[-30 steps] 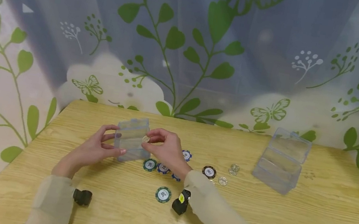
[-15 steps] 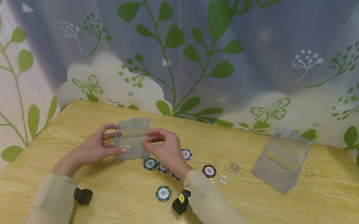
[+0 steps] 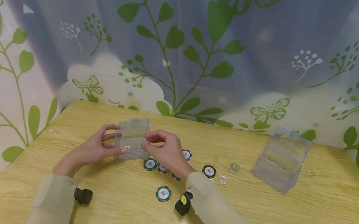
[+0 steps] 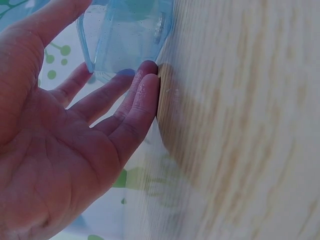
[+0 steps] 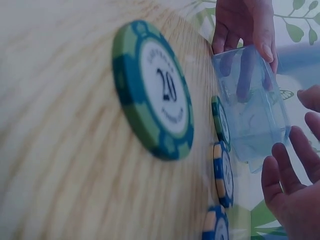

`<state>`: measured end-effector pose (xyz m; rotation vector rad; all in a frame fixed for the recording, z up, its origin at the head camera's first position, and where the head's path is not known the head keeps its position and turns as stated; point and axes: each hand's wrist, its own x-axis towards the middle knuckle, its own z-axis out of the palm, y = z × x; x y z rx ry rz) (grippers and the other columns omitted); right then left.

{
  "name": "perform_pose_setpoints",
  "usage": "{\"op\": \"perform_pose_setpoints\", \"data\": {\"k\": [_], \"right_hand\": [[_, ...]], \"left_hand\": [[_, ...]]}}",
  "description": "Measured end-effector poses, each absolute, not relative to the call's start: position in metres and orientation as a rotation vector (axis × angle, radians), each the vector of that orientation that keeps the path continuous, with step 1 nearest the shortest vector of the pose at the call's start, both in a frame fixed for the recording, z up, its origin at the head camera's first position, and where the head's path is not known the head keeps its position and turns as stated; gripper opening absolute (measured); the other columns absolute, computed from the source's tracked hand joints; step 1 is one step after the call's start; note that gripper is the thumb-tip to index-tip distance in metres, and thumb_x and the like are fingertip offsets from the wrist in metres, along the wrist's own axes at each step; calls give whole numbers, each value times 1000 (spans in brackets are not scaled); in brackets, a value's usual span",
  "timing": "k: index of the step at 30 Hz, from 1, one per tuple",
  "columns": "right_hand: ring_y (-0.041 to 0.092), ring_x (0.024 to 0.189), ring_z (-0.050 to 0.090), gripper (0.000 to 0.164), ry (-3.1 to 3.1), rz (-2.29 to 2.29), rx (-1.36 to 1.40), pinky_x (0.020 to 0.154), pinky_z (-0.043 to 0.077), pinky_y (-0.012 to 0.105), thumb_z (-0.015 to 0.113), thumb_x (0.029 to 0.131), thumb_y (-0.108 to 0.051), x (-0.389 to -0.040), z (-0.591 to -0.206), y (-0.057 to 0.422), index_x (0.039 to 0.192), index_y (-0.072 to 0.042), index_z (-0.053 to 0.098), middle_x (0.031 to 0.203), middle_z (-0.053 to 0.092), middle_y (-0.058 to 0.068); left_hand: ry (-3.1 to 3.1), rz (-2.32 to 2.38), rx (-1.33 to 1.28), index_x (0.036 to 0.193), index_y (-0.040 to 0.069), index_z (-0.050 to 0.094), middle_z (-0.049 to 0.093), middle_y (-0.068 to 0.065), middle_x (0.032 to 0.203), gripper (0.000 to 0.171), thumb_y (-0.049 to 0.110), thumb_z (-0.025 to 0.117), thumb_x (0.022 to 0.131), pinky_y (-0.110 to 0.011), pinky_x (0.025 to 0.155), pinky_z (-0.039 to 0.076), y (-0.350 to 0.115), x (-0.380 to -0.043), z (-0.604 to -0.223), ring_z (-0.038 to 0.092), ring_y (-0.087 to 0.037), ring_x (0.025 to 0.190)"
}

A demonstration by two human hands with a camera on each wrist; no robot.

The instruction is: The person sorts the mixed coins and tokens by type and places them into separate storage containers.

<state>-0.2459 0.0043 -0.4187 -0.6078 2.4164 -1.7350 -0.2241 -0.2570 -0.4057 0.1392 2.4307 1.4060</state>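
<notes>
A clear bluish plastic box [image 3: 132,136] stands on the table at left of centre in the head view, its lid up at the back. My left hand [image 3: 95,149] holds it by the left side, thumb at the front wall and fingers along the side. Inside the box, near that thumb, lies a small gold coin [image 3: 127,148]. My right hand [image 3: 168,151] is at the box's right side with fingers loosely bent; fingertips touch or nearly touch the edge in the right wrist view. No object shows between its fingers.
Blue poker chips [image 3: 163,168] and a green chip [image 3: 150,164] lie by the box. Nearer is a green 20 chip [image 3: 163,193]. A black chip [image 3: 209,171] and loose gold coins [image 3: 234,168] lie right of them. A second clear open box [image 3: 280,162] stands at right.
The coin pinched in my right hand one second ago has been let go and now lies in the box. Both hands have stayed nearly in place.
</notes>
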Motion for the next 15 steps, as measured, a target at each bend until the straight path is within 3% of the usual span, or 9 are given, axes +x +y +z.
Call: {"op": "perform_pose_setpoints", "data": {"k": [7, 11, 15], "right_hand": [[25, 125, 62, 32, 2541, -1595, -785, 98, 55, 42, 76, 94, -28, -243, -416, 11, 121, -12, 73, 128, 69, 2], [25, 134, 57, 44, 2698, -1318, -907, 110, 47, 49, 70, 96, -40, -239, -411, 15, 133, -16, 68, 141, 63, 3], [34, 149, 41, 55, 2849, -921, -978, 117, 35, 61, 58, 99, -55, -234, -405, 20, 146, -25, 58, 157, 50, 6]], "left_hand": [[2412, 1429, 149, 159, 19, 14, 26, -18, 168, 90, 40, 74, 95, -57, 110, 44, -256, -224, -407, 49, -44, 140], [2385, 1464, 173, 159, 18, 14, 25, -21, 167, 88, 35, 73, 96, -54, 109, 47, -256, -224, -408, 49, -44, 140], [2374, 1476, 185, 160, 17, 13, 24, -22, 167, 88, 34, 73, 97, -54, 108, 48, -256, -225, -408, 48, -45, 140]]}}
